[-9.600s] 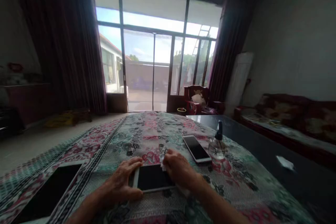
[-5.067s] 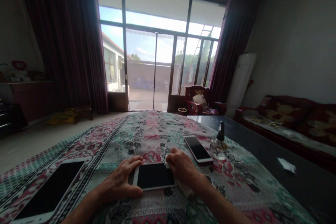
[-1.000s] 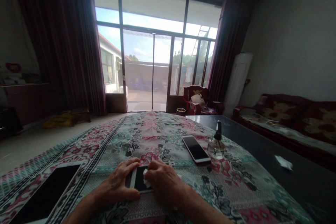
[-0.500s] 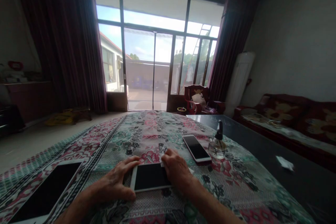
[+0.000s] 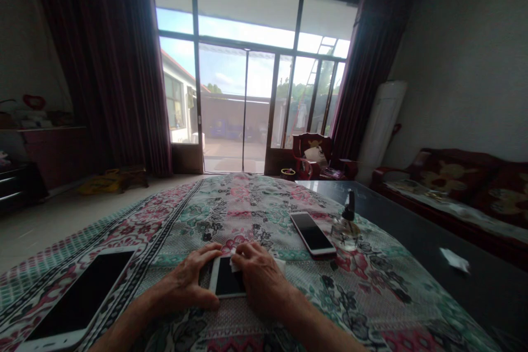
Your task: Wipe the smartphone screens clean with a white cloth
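Bright glass doors (image 5: 247, 82) between dark curtains (image 5: 111, 66); sofa (image 5: 462, 181) along right wall

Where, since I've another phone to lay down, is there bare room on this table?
Free: the floral cloth toward the window; the strip between the large phone and the left hand; the dark tabletop between the glass bottle and the white scrap. Crowded: the middle phone under the right hand and wipe; the far phone beside the bottle.

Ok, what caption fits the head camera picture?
A phone on a floral cloth: left hand steadies it, right hand presses a tissue on it.
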{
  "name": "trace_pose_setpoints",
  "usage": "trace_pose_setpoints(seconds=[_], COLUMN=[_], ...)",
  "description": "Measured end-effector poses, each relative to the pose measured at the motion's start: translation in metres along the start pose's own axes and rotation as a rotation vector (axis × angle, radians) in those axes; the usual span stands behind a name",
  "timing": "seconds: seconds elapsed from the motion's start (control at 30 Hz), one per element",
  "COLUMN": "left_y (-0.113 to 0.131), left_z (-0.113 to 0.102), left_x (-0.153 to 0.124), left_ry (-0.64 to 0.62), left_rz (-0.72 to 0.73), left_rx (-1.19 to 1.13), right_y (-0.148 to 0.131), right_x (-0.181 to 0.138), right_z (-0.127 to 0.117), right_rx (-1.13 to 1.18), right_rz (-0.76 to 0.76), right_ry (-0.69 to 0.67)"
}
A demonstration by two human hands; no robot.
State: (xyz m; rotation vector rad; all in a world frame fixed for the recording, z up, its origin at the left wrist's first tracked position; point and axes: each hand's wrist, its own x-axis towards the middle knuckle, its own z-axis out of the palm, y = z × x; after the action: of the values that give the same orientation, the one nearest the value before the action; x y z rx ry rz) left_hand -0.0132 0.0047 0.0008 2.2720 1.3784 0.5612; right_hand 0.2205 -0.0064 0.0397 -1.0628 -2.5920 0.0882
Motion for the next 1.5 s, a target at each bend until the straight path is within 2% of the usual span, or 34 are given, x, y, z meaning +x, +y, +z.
trace_pose_setpoints(seconds=[0.1,0.27,0.37,0.6,0.77,1.07,1.3,1.5], left_y=[0.007,0.015,0.014,0.020,0.027,0.015,0.001,0.001], left_z=[-0.002,-0.002,-0.001,-0.013,-0.019,-0.013,-0.006,-0.007], left_x=[0.001,0.005,0.007,0.006,0.003,0.004,0.002,0.003], left_ry=[0.017,0.097,0.127,0.040,-0.001,0.028,0.078,0.033], left_rz=[-0.023,-0.057,-0.022,0.119,0.102,0.042,-0.026,0.013], left_rx=[0.004,0.027,0.019,-0.054,-0.058,-0.037,-0.002,-0.014], right_y=[-0.007,-0.006,-0.005,-0.005,-0.003,-0.007,-0.005,-0.009], right_x=[0.001,0.000,0.001,0.009,0.015,0.008,0.012,0.010], right_z=[0.003,0.005,0.006,0.006,0.007,0.007,0.009,0.008], right_rx=[0.023,0.024,0.017,0.029,0.009,0.102,0.020,0.011], right_rz=[-0.064,0.005,0.037,0.052,0.012,-0.123,-0.005,-0.035], right_ry=[-0.007,0.014,0.035,0.009,-0.011,-0.050,0.031,-0.013])
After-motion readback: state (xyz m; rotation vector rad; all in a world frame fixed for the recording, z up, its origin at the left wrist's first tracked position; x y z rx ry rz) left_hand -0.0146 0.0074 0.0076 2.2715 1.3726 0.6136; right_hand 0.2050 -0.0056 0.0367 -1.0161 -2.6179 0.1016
